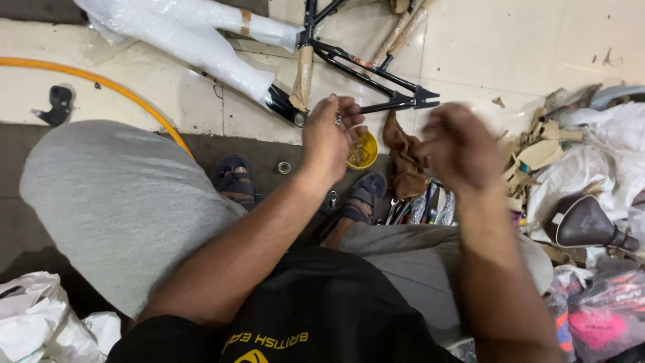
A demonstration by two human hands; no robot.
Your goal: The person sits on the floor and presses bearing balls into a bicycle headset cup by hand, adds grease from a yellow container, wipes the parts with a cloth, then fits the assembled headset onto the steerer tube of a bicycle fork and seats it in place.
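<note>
I sit with both arms raised in front of me. My left hand [329, 134] is closed around a small shiny metal part [338, 122] pinched at the fingertips, just above a small yellow bowl [363, 150] on the floor. My right hand [458, 149] is blurred by motion, fingers curled, a little to the right of the left; whether it holds anything cannot be made out. A brown rag [405, 159] lies between the two hands on the floor. A black bicycle frame [366, 70] partly wrapped in plastic and paper lies beyond them.
Spanners and tools [420, 207] lie by my sandalled feet [363, 195]. A black saddle [586, 223], torn cardboard [531, 158] and plastic bags crowd the right. An orange-rimmed hoop [101, 84] curves at left. White bags [33, 316] sit bottom left.
</note>
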